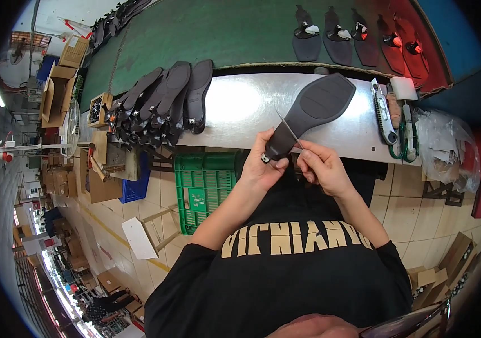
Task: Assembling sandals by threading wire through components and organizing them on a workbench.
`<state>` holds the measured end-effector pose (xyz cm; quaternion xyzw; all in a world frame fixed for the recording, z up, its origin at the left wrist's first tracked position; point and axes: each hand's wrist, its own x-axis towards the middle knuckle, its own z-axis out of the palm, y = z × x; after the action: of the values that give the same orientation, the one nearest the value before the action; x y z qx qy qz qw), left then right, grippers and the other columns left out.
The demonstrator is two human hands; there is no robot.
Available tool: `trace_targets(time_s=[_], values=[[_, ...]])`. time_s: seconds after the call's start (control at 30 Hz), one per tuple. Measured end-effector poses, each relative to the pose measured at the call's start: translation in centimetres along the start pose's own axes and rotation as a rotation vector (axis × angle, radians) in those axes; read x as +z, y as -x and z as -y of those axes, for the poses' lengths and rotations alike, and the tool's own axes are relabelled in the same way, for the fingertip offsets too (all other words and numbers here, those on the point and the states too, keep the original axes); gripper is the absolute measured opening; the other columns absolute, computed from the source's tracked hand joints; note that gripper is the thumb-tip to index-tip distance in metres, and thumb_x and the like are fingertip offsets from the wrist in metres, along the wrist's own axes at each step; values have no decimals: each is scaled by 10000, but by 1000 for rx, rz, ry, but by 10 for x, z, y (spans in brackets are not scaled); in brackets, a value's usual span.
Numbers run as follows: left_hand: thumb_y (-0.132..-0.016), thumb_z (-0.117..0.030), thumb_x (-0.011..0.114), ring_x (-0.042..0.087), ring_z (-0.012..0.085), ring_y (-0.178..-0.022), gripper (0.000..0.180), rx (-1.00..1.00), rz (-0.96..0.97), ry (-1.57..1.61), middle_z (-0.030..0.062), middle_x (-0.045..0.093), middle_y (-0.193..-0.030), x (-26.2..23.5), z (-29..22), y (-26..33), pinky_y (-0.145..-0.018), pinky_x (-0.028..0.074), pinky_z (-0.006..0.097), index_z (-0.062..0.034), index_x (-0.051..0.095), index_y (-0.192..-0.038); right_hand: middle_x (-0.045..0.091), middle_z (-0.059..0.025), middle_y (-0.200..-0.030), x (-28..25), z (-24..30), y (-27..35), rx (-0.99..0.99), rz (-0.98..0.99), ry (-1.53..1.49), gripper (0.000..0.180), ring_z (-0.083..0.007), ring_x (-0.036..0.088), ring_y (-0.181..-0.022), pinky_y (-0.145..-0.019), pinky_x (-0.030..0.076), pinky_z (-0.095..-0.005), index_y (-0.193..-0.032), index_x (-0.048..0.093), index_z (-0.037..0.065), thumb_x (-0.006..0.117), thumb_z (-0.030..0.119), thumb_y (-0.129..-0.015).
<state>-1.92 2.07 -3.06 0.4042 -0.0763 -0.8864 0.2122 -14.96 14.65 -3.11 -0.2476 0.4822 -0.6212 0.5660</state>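
Observation:
A dark sandal (322, 104) is held over the metal bench, its broad flat sole facing up and its toe pointing to the far right. My left hand (263, 166) is closed round the narrow heel end, where a small shiny metal piece shows by the fingers. A thin, pointed metal tool (289, 127) lies across the narrow part of the sole. Its near end is pinched in the fingers of my right hand (325, 169). Whether it is a blade or a pick, I cannot make out.
Several dark sandals (173, 84) are heaped on the bench's left. Other sandals (339, 36) lie on the green belt (212, 34) behind. At right are a utility knife (384, 115), green-handled scissors (407, 138) and a plastic bag (446, 149). A green crate (204, 194) stands below.

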Motion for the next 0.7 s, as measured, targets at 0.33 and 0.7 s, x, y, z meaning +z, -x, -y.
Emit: trace_targets(time_s=[0.33,0.7], values=[[-1051,-523,324,565,98,-634,685,819,10,-544,59,632,-684,11,-4,-1,-629,451,235,-2,622,-721,489,-14,-730,27,14,13,302,113,-365,555,-46,384,-481,-437,307,-179,-1539,292,125,487,145,-1020],[-951,-742,78,553,142,-669,925,884,74,-594,68,617,-701,15,-22,17,-703,434,248,-9,596,-728,651,-107,-808,22,-3,-1,-596,-82,823,213,-216,625,-646,-583,498,-299,-1102,646,6,594,-18,-897]])
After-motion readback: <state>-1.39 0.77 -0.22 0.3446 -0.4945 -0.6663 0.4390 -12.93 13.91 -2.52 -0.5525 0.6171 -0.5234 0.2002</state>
